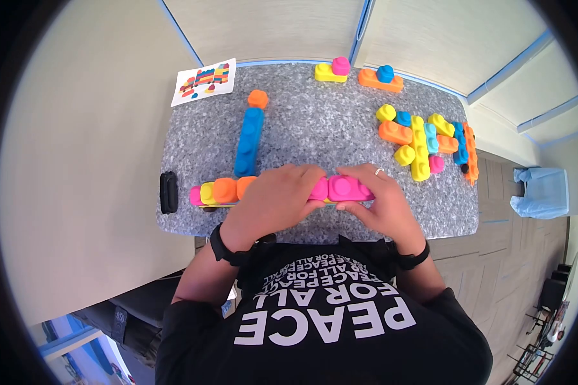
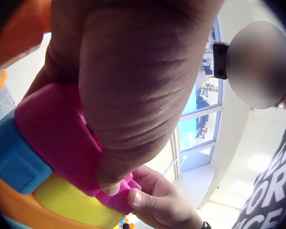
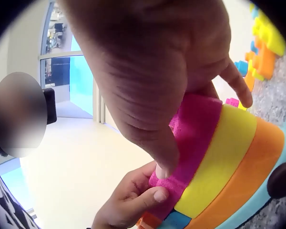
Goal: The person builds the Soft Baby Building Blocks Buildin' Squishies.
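Blocks in pink (image 1: 343,187) cap a long layered stack (image 3: 229,157) by the table's (image 1: 315,128) near edge, the person's left hand (image 1: 279,194) and right hand (image 1: 388,202) both pinching them. Past the stack I see a blue bar (image 1: 248,141) with an orange block (image 1: 258,99) at its far end, and a black case (image 1: 168,192) by the left edge. A picture card (image 1: 204,81) lies at the far left corner; loose blocks (image 1: 420,147) crowd toward the right edge.
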Tool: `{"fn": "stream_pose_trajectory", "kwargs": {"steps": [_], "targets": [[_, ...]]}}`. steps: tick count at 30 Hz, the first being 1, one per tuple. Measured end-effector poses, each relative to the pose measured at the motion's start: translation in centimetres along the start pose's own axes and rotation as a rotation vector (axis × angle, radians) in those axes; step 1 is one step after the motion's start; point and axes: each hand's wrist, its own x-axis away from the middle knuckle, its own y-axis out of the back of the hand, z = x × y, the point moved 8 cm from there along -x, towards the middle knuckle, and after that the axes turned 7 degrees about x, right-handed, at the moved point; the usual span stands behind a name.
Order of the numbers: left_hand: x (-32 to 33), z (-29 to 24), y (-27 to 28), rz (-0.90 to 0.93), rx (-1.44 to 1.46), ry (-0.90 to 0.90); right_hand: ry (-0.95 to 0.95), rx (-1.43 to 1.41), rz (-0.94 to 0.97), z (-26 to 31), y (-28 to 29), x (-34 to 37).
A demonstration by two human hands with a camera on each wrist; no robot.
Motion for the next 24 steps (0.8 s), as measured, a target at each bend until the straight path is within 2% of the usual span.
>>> {"fn": "stream_pose_trajectory", "kwargs": {"steps": [8, 11, 14, 17, 19, 22, 24], "targets": [[-0.1, -0.1, -0.4, 0.030, -0.030, 0.039, -0.036, -0.005, 0.012, -1.0, -0.9, -0.2], [-0.4, 0.1, -1.0, 0.114, -0.033, 0.035, -0.022, 0.010, -0.020, -1.0, -0.7, -0.2], [0.1, -1.2, 2.2, -0.025, -0.075, -0.110, -0.028, 0.036, 0.004, -1.3, -1.1, 0.2], [-0.1, -0.1, 8.1, 0.061, -0.068, 0.072, 0.049, -0.045, -0.086, -0.8, -0.1, 0.4], [-0.2, 2.3, 12.0, 0.023, -0.162, 0.047, 0.048, -0.056, -0.119, -1.5, 1.1, 1.1], [-0.9, 6.4, 15.0, 0.166, 0.001, 0.217, -0.017, -0.127, -0.188, -3.4, 3.0, 2.3], [0.1, 10.8, 14.1, 0.397, -0.025, 0.283, -0.067, -0.183, -0.225, -4.4, 3.5, 2.7]]}}
